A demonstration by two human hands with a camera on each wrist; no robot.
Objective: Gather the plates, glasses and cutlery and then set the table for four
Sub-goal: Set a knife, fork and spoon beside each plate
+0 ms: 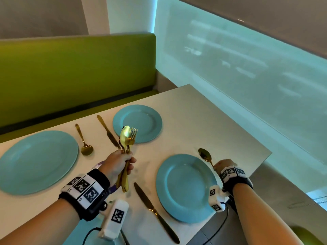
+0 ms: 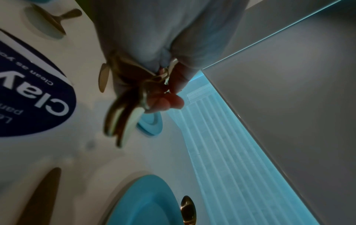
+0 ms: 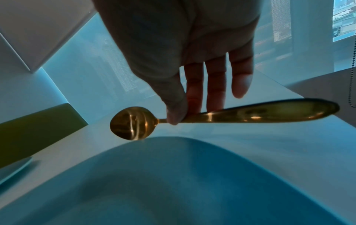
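Three blue plates lie on the white table point(image 1: 203, 119): one at the left point(image 1: 35, 161), one at the back point(image 1: 138, 123), one at the near right point(image 1: 185, 188). My left hand point(image 1: 120, 163) grips a bunch of gold cutlery point(image 1: 126, 138), a spoon and forks standing upright above the table; the handles point(image 2: 123, 121) show in the left wrist view. My right hand point(image 1: 223, 165) pinches a gold spoon point(image 1: 205, 155) by its handle, just right of the near right plate point(image 3: 173, 182). The gold spoon point(image 3: 133, 123) hangs over the table's far strip.
A gold knife point(image 1: 155, 212) lies left of the near right plate. Another knife point(image 1: 108, 131) and a gold spoon point(image 1: 85, 142) lie between the left and back plates. A green bench point(image 1: 76, 73) runs behind the table. A frosted glass wall point(image 1: 247, 76) borders the right edge.
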